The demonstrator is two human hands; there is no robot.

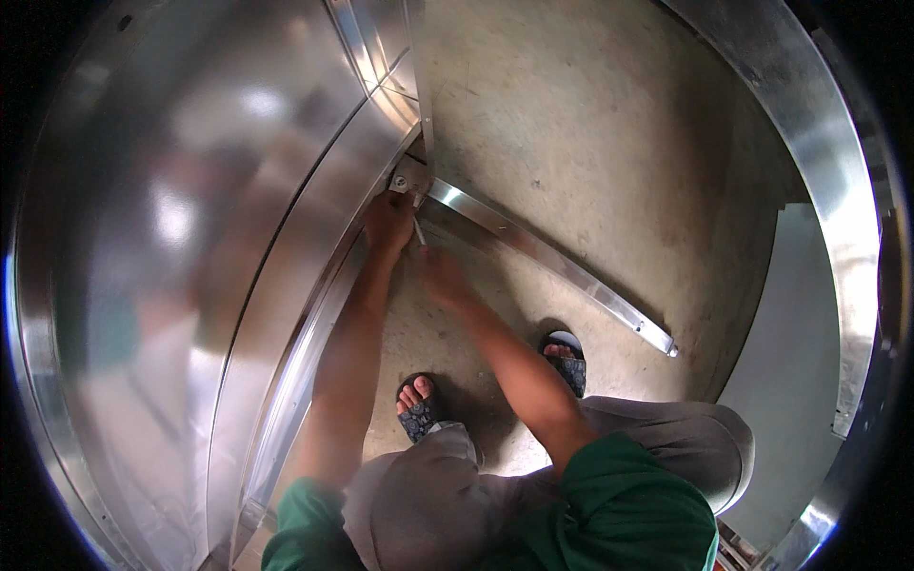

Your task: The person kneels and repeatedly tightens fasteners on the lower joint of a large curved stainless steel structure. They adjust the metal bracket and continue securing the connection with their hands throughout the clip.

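My left hand (387, 221) is closed at the lower corner of a shiny metal cabinet (190, 190), just below a small bracket (407, 174) with a round fastener in it. What its fingers pinch is hidden. Slightly nearer to me, my right hand (444, 276) is wrapped round a thin tool with a pale, narrow shaft (420, 232), probably a screwdriver. The shaft points up to the fingertips of my left hand. From this corner a long metal bar (557, 260) runs out to the right, low over the floor, and ends in a small rounded foot.
Concrete floor (609, 124) lies beyond the bar. A curved-looking metal frame edge (838, 143) bounds the right side, with a grey panel (785, 324) inside it. My sandalled feet (416, 404) stand between the cabinet and the bar.
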